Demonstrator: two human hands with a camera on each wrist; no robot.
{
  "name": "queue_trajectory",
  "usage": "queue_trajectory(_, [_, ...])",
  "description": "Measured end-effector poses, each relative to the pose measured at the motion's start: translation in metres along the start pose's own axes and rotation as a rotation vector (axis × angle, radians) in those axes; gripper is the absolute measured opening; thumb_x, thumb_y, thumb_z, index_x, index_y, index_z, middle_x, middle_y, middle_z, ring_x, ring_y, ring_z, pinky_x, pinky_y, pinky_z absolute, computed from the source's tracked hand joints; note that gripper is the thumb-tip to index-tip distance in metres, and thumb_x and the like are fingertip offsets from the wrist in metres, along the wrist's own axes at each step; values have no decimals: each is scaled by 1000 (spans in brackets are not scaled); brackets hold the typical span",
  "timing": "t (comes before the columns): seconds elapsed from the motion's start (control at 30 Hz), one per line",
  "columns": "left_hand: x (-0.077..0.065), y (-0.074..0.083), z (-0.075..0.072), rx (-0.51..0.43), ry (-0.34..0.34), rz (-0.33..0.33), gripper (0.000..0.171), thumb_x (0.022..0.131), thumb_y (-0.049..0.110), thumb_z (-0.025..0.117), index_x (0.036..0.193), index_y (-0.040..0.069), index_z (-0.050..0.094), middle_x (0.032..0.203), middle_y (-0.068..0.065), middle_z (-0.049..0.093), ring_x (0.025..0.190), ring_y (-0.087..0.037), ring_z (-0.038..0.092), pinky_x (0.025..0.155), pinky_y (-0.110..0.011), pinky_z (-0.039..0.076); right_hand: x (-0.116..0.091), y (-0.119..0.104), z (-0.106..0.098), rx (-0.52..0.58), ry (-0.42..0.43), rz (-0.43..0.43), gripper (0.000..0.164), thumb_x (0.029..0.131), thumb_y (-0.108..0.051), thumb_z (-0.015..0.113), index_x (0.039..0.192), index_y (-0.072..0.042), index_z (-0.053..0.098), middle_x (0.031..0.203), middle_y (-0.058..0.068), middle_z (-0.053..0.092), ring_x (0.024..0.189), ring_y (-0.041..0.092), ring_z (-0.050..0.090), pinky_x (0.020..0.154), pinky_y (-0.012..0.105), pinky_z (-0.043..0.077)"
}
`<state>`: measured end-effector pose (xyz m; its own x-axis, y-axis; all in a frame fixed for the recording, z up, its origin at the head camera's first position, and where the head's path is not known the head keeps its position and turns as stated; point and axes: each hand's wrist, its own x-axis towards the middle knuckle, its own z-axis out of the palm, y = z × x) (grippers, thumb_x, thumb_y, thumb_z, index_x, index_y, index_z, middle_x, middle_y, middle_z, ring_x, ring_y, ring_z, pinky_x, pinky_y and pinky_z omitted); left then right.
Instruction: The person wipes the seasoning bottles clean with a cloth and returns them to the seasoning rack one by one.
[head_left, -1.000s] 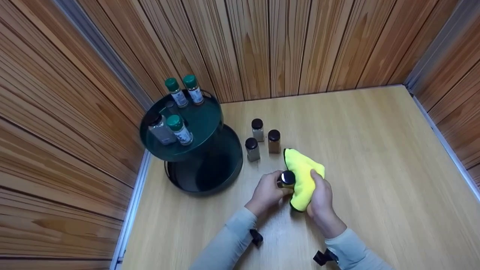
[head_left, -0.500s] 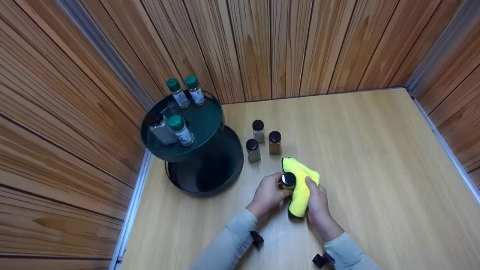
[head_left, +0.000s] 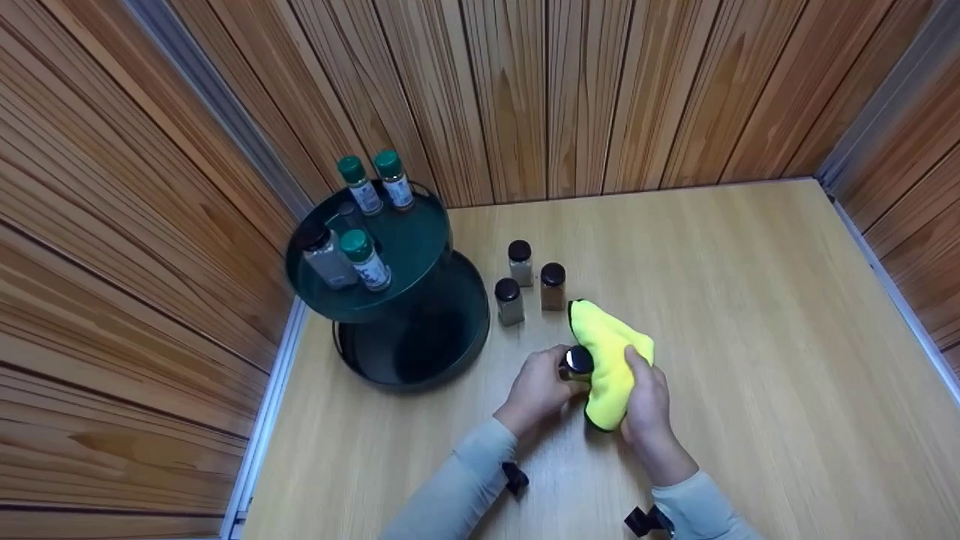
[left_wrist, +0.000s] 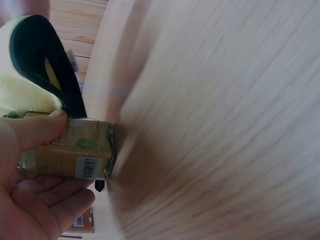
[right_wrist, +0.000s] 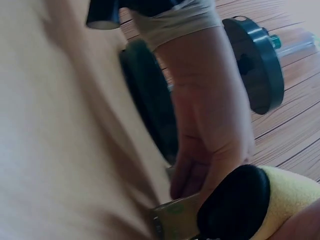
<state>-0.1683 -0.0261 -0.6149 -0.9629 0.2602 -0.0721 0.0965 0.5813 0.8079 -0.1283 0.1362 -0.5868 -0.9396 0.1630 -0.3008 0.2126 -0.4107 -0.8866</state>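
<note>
My left hand [head_left: 536, 390] grips a square glass spice jar [left_wrist: 82, 147] with a dark cap. In the left wrist view its label shows a barcode and a green spot, with brownish-yellow powder behind the glass. The thumb lies on one face and the fingers on the opposite side, close over the table. My right hand [head_left: 649, 401] holds a folded yellow cloth [head_left: 609, 352] with black edging, thumb on top. The cloth lies against the right side of the jar. Its dark edge [right_wrist: 235, 205] shows beside the jar in the right wrist view.
Three dark-capped spice jars [head_left: 553, 286] stand just beyond the hands. At left, a dark green two-tier round rack [head_left: 405, 262] carries green-capped bottles [head_left: 365, 262] and a larger dark-capped jar [head_left: 328, 262] on its upper tier. Wood-panelled walls [head_left: 517, 97] border the table.
The right hand and cloth shift toward the front and left, then back up and right along the jar's side. The left hand keeps its grip on the jar and stays nearly in place.
</note>
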Motion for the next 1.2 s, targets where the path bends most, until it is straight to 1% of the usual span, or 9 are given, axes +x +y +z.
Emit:
queue_trajectory(0.13, [1,1,0,16,-7,-23,41,79,13,87,116,15,71,107,8,74,100,-2,64,96,-30,53,6,18,-4,-78,16,30,42,109,-40,45,120,0,55,90,0,65,79,12,63,73,28,54])
queue_trajectory(0.23, [2,2,1,24,-13,-54,39,79,13,87,114,21,70,106,13,72,100,0,64,97,-29,53,8,24,-5,-115,15,56,43,109,-39,45,124,0,55,92,-1,66,82,11,63,76,27,54])
queue_trajectory(0.47, [2,2,3,-17,-36,-42,47,80,8,86,123,13,69,116,3,73,110,-8,66,101,-31,51,-3,1,-6,-206,-81,-12,43,108,-36,49,119,5,58,91,8,65,80,17,62,73,31,53])
queue_trajectory(0.57, [2,1,1,-51,-49,-30,49,79,6,86,125,10,68,118,-1,73,111,-12,66,101,-32,51,-7,-9,-7,-165,-97,-19,40,108,-33,49,117,5,58,91,9,66,81,20,64,74,33,54])
queue_trajectory(0.73, [5,2,-4,-80,-68,0,50,77,5,87,123,7,68,116,-5,73,110,-16,66,99,-30,50,-6,-14,-11,-29,-82,-18,37,109,-31,48,116,4,56,93,7,68,85,19,66,78,33,55])
queue_trajectory(0.87, [4,6,-6,-18,-70,23,52,79,8,86,127,7,65,120,-7,72,113,-19,66,101,-30,50,-2,-12,-15,26,-76,-18,37,109,-33,48,116,3,55,94,5,69,86,18,68,79,33,56])
queue_trajectory(1.0, [-1,10,-2,66,-38,17,68,81,22,87,139,5,56,130,-10,68,120,-19,63,105,-34,49,0,-12,-20,44,-72,5,39,109,-37,46,122,0,53,99,4,69,90,18,68,81,32,56])
queue_trajectory(1.1, [-5,15,1,73,8,-40,86,80,39,87,148,5,47,142,-11,59,130,-21,56,110,-37,45,1,-13,-23,44,-67,30,42,110,-39,44,128,-1,49,104,2,68,96,17,67,84,32,56])
queue_trajectory(1.2, [-7,21,5,77,84,-101,94,77,53,86,147,5,45,141,-10,53,131,-22,51,111,-37,44,2,-16,-24,43,-40,42,45,109,-40,45,131,-1,48,107,0,68,99,16,66,88,31,55])
